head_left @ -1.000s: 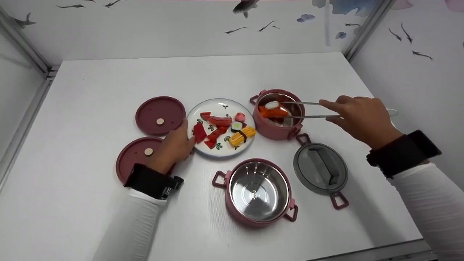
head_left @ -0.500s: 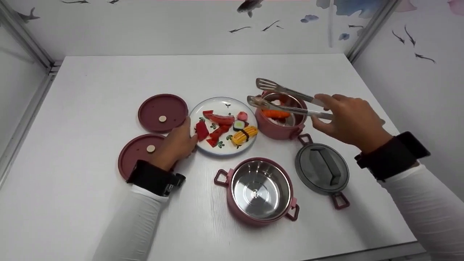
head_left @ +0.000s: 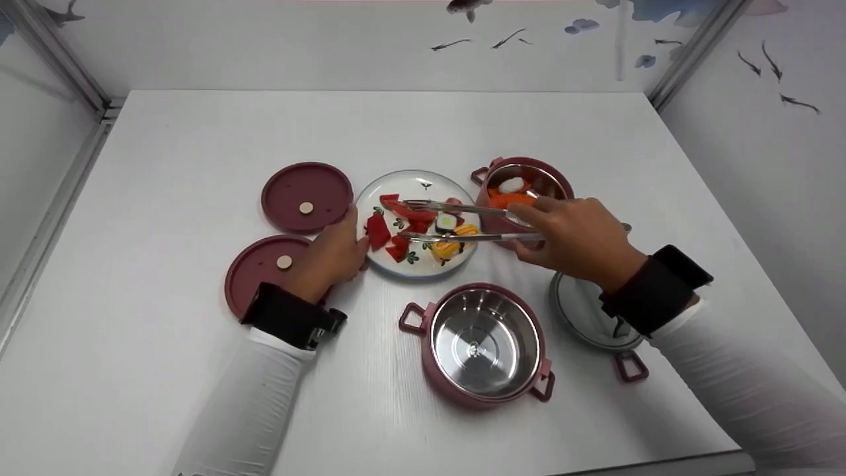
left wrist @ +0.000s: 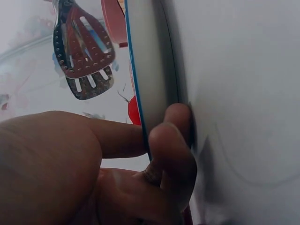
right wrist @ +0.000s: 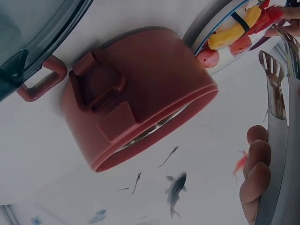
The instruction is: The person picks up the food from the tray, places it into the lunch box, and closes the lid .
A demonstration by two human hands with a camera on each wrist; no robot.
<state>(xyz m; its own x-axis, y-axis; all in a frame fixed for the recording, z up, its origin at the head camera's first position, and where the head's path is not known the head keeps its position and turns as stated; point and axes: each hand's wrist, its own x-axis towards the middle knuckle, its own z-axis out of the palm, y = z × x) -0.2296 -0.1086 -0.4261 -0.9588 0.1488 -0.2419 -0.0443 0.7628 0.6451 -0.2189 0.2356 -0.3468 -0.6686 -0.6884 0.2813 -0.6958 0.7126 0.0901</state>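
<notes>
My left hand [head_left: 334,254] pinches the left edge of a white plate [head_left: 423,180] with a blue rim, thumb on top and fingers under it in the left wrist view. On the plate lie red food pieces [head_left: 379,231], a cucumber sushi roll [head_left: 447,222], a pink ball partly hidden, and a yellow piece with a dark band [right wrist: 236,29]. Metal tongs [head_left: 462,207] with slotted heads are gripped in my right hand [head_left: 574,238]. Their heads are spread apart over the plate's food, with nothing between them. Behind the right hand, a pink pot [right wrist: 140,89] holds orange and white food.
A second pink pot [head_left: 486,344], shiny steel inside, stands in front of the plate. Two dark red lids [head_left: 307,192] lie at the left, one partly under my left forearm. A grey glass lid [head_left: 588,311] with red handles lies at the right, half covered by my right wrist.
The right hand has lifted the tongs out of the far pot, leaving a white-topped orange piece there, and carried them left over the plate. My left hand stays on the plate's edge.
</notes>
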